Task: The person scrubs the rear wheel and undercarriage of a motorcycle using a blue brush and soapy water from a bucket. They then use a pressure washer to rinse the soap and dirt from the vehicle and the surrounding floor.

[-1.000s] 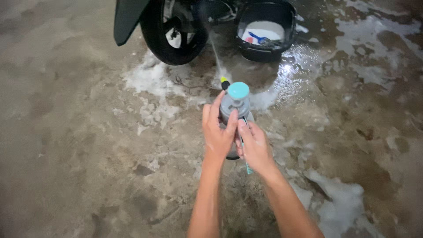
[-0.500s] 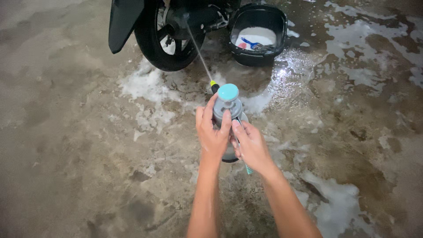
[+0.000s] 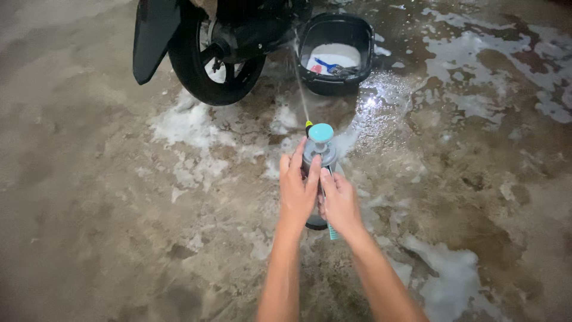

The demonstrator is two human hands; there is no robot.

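Both my hands grip a grey pump sprayer bottle (image 3: 317, 156) with a teal plunger knob on top and a yellow nozzle tip. My left hand (image 3: 297, 192) wraps its left side; my right hand (image 3: 339, 201) holds its right side and lower body. A thin jet of liquid shoots from the nozzle toward the scooter's rear wheel (image 3: 210, 67), black tyre with a dark mudguard (image 3: 154, 37) beside it. The lower part of the bottle is hidden behind my hands.
A black bucket (image 3: 363, 36) with soapy water and a blue brush stands at the back, right of the wheel. Wet concrete floor with patches of white foam (image 3: 179, 126) near the wheel and more foam (image 3: 448, 280) at the lower right.
The view has shifted so the wheel and bucket sit lower in the picture. The jet now points more upright toward the scooter. My hands keep the same hold on the bottle.
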